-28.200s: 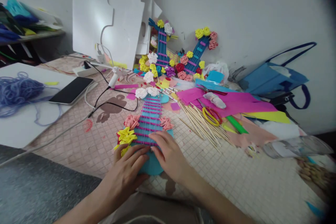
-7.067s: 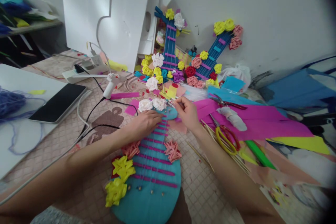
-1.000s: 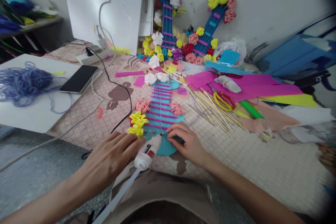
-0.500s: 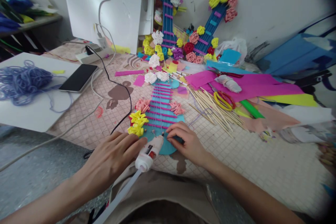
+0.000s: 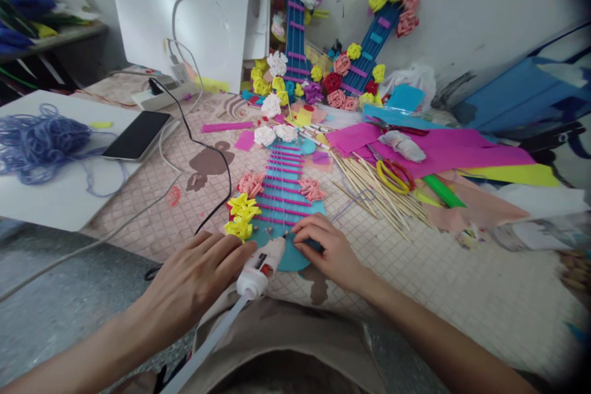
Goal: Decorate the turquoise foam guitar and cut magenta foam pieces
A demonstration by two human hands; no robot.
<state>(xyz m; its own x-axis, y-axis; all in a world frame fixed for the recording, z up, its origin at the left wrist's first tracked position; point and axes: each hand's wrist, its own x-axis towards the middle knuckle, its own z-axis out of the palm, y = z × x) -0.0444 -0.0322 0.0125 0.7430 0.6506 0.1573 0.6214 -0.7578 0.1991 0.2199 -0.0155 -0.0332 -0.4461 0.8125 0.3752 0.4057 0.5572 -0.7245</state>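
Guitar-shaped panel and glue gun on a worktable. The table (image 5: 443, 283), covered in pale quilt-patterned cloth, spans the frame. On it, from centre to lower centre, lies the teal guitar-shaped panel (image 5: 284, 192), crossed by magenta strips and thin purple strings. The left hand (image 5: 196, 271), lower left of centre, is closed on the white glue gun (image 5: 263, 265), whose handle it hides; the right hand (image 5: 327, 252), right of it, rests at the panel's lower end, thumb and forefinger curled towards each other; whether they pinch a string cannot be told. A long translucent glue stick (image 5: 217, 338) trails to the bottom edge. Small bead-like pegs (image 5: 256, 229) sit near the nozzle. Likely hazards: a slip of the gun could burn the nearby right fingertips; a snag of the black cord (image 5: 229, 181), left of centre, could drag the nozzle across the strings.
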